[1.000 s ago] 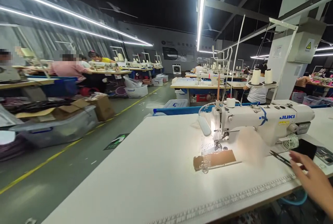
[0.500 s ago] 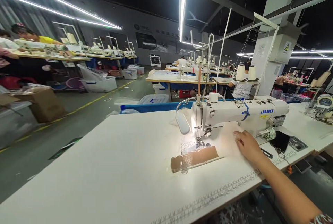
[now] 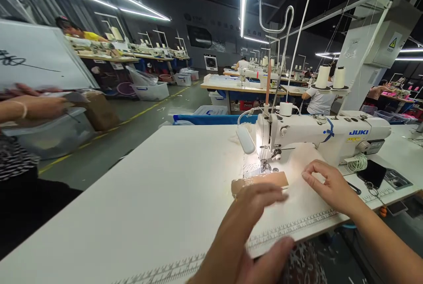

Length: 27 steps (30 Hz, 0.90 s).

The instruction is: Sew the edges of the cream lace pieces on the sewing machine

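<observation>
A white JUKI sewing machine point(image 3: 343, 132) stands on the white table point(image 3: 172, 187), its lamp lighting the needle area. Beneath and in front of the needle lies a brown strip point(image 3: 280, 179) with a clear, shiny covering, next to white lace point(image 3: 251, 166). My left hand point(image 3: 251, 226) is raised over the table in front of the strip, thumb and fingers spread and slightly blurred, holding nothing. Pale sheer fabric point(image 3: 297, 165) lies right of the needle. My right hand point(image 3: 325, 182) is at this fabric's right side, thumb and index finger pressed together; what is between them is too small to tell.
A black phone point(image 3: 372, 174) and a keyring point(image 3: 372, 188) lie right of the machine. A ruler tape point(image 3: 297, 227) runs along the front edge. At left, a person's hands point(image 3: 36, 105) are near a large white board point(image 3: 42, 57). Thread cones point(image 3: 322, 77) stand behind the machine.
My left hand has come into view over the table. My right hand has its thumb and index finger together. A person with a white board has appeared at left, and the view has shifted left.
</observation>
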Each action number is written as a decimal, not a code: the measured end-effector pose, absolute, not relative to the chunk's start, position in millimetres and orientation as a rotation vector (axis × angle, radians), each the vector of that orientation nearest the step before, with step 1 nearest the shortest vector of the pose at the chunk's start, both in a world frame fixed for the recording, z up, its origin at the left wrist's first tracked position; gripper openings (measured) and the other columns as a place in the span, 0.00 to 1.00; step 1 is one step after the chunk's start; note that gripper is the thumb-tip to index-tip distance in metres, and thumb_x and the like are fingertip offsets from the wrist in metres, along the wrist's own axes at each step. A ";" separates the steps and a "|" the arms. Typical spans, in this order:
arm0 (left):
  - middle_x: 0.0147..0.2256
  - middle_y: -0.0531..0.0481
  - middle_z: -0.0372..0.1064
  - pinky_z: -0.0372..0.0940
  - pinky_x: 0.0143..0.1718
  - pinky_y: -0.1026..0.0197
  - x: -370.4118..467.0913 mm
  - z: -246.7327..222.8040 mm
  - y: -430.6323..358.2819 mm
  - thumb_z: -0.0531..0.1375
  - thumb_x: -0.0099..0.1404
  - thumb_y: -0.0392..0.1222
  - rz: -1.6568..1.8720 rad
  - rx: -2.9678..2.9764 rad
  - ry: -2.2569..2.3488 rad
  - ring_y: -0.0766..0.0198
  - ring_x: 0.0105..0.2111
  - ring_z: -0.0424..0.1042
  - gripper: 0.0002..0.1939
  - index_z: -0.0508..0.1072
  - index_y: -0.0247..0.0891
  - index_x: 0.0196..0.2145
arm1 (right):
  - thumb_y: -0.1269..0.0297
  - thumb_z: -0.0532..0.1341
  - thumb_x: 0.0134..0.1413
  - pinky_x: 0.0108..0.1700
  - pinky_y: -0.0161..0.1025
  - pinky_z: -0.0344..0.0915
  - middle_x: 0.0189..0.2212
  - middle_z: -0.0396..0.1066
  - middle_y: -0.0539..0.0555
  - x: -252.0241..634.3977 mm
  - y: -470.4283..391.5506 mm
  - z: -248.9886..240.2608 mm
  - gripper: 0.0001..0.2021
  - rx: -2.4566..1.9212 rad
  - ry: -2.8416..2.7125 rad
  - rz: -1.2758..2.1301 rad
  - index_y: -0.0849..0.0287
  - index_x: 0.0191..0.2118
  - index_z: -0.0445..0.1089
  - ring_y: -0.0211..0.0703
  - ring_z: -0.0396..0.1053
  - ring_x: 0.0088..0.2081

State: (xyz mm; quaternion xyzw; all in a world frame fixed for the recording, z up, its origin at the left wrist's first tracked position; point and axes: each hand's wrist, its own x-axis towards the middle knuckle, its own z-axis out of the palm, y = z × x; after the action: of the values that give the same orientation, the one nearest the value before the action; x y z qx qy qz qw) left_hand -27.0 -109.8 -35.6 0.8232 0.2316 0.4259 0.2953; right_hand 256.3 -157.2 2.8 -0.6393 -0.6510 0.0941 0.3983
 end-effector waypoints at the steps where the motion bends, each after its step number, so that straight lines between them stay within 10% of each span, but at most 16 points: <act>1: 0.54 0.42 0.72 0.69 0.59 0.45 -17.4 -25.9 -98.9 0.66 0.68 0.55 1.050 2.183 0.626 0.48 0.56 0.72 0.24 0.73 0.44 0.58 | 0.51 0.58 0.69 0.36 0.38 0.65 0.34 0.72 0.51 250.3 -157.4 4.4 0.15 -1.602 -1.652 0.342 0.54 0.33 0.69 0.45 0.69 0.38; 7: 0.33 0.47 0.74 0.72 0.43 0.53 11.9 -10.1 -49.7 0.62 0.65 0.56 0.440 1.862 0.648 0.55 0.36 0.74 0.18 0.76 0.37 0.36 | 0.40 0.58 0.66 0.32 0.37 0.64 0.29 0.76 0.52 232.9 -133.5 -11.9 0.22 -1.504 -1.587 0.785 0.56 0.34 0.68 0.42 0.70 0.29; 15: 0.25 0.52 0.72 0.66 0.29 0.60 -5.3 -23.2 -21.4 0.54 0.68 0.53 0.294 1.930 0.874 0.60 0.25 0.70 0.17 0.74 0.38 0.33 | 0.44 0.57 0.65 0.32 0.39 0.67 0.24 0.71 0.48 229.1 -102.5 -51.0 0.18 -1.518 -1.434 0.775 0.55 0.42 0.68 0.44 0.72 0.27; 22: 0.43 0.42 0.75 0.65 0.52 0.44 -27.8 -25.8 -8.1 0.60 0.64 0.41 0.613 2.293 1.023 0.47 0.46 0.71 0.08 0.74 0.38 0.40 | 0.60 0.60 0.63 0.54 0.54 0.65 0.50 0.71 0.59 211.4 -114.3 -51.2 0.12 -1.522 -1.531 0.432 0.53 0.51 0.71 0.57 0.67 0.53; 27: 0.48 0.46 0.76 0.64 0.55 0.48 -41.1 -35.5 0.6 0.63 0.68 0.39 0.640 2.493 0.499 0.52 0.50 0.70 0.11 0.79 0.43 0.48 | 0.68 0.54 0.70 0.41 0.45 0.66 0.39 0.69 0.56 184.3 -142.1 -65.7 0.10 -1.372 -1.931 0.267 0.54 0.46 0.72 0.48 0.67 0.38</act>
State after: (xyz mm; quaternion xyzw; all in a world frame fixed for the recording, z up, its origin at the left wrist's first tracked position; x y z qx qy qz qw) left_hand -41.1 0.6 -35.5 0.9190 0.1840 0.2359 0.2569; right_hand 184.3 -142.1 -65.7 -0.5346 -0.7527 0.1042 0.3698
